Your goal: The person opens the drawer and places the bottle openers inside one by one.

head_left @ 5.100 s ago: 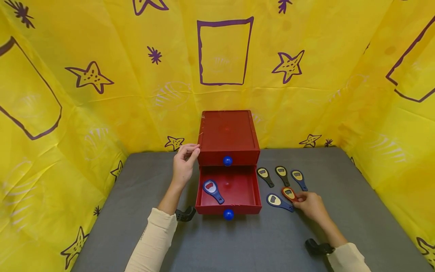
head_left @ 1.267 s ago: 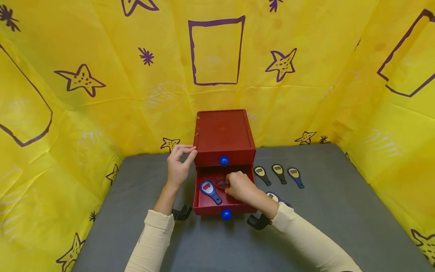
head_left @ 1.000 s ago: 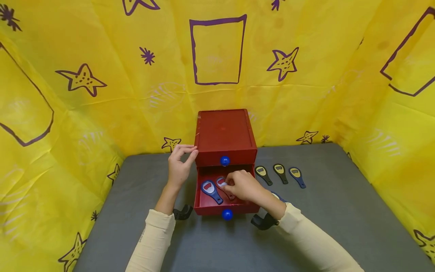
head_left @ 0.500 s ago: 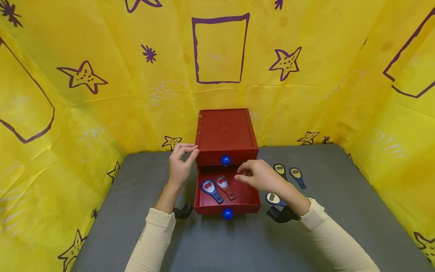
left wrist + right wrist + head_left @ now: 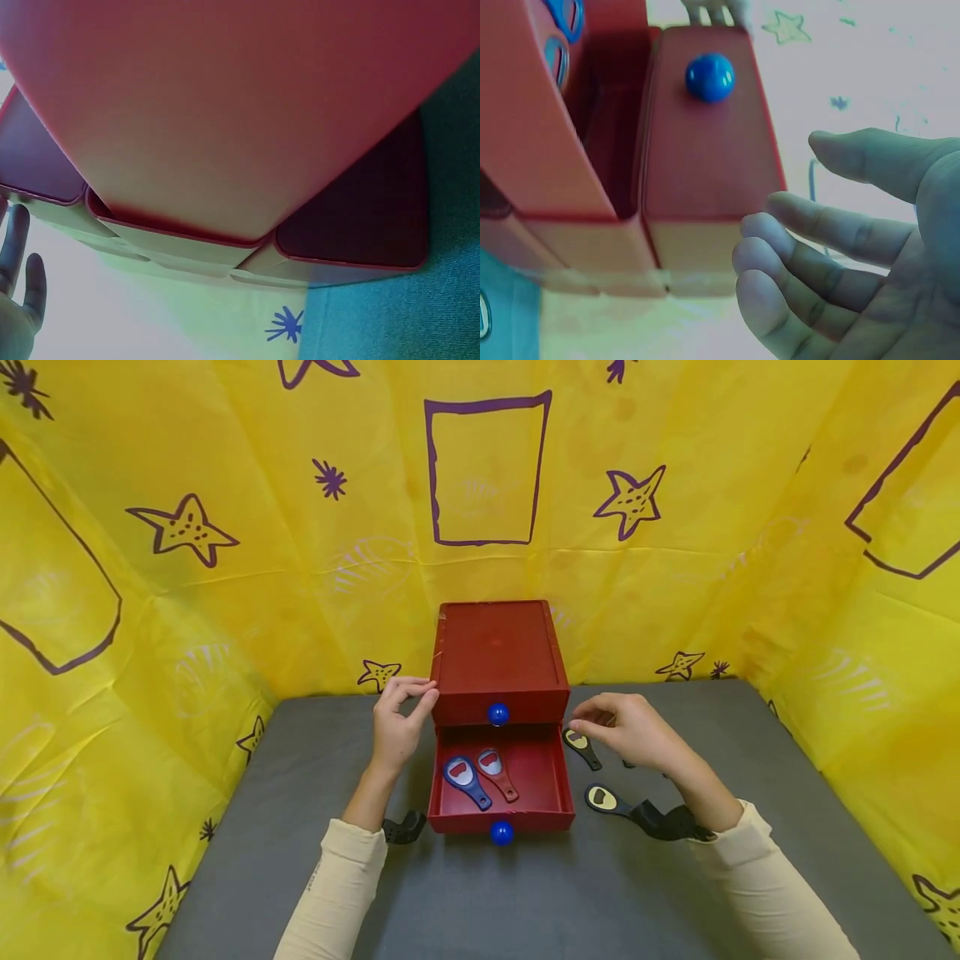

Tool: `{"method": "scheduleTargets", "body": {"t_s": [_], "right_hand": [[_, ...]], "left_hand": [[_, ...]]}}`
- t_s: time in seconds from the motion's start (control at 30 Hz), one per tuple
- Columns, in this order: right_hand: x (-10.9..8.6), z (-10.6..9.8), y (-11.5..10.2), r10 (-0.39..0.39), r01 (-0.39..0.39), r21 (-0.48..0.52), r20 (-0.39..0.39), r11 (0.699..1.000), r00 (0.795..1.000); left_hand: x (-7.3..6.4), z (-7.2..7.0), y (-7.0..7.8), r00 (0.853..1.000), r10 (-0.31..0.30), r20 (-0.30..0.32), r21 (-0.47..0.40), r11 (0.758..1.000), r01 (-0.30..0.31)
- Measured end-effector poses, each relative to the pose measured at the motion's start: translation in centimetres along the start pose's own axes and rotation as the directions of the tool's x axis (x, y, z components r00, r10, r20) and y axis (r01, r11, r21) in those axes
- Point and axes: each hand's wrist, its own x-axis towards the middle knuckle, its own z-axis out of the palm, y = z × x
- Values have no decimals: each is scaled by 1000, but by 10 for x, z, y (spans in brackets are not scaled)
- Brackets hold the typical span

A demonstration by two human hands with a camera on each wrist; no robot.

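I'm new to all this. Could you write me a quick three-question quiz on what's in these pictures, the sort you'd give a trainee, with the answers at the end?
1. Multiple choice: which level of the red drawer unit is pulled out?
A) Upper
B) Lower
C) Both

2. True or false: the right hand is gripping something.

3. Open question: how many things lie inside the pulled-out drawer, and what are they?

Key
1: B.
2: False; the right wrist view shows it holding nothing.
3: Two: a blue bottle opener and a red bottle opener.
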Motion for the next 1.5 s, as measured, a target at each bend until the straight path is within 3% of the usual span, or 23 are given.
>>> {"method": "scheduleTargets", "body": {"t_s": [0.2, 0.43, 0.77, 0.97, 1.13, 1.5], "right_hand": [[-5, -12, 16, 70, -69, 25, -33, 997, 997], [-8, -16, 36, 154, -152, 60, -41, 987, 987], [-13, -9, 84, 273, -269, 87, -39, 959, 961], [-15, -1, 109, 306, -305, 22, -73, 952, 949], [-19, 6, 127, 340, -345, -52, -86, 937, 936], [-29, 21, 161, 466, -471, -155, -71, 868, 882]], "left_hand": [[-1, 2, 0, 1000, -27, -11, -16, 1000, 27], [-4, 1, -27, 996, -88, -29, 15, 996, 88], [-6, -1, -24, 989, -131, -66, 68, 988, 135], [-3, -1, -17, 979, -185, -81, 78, 978, 192], [-3, -2, -17, 979, -177, -96, 104, 977, 187], [-3, -1, -16, 978, -182, -103, 106, 976, 192]]}}
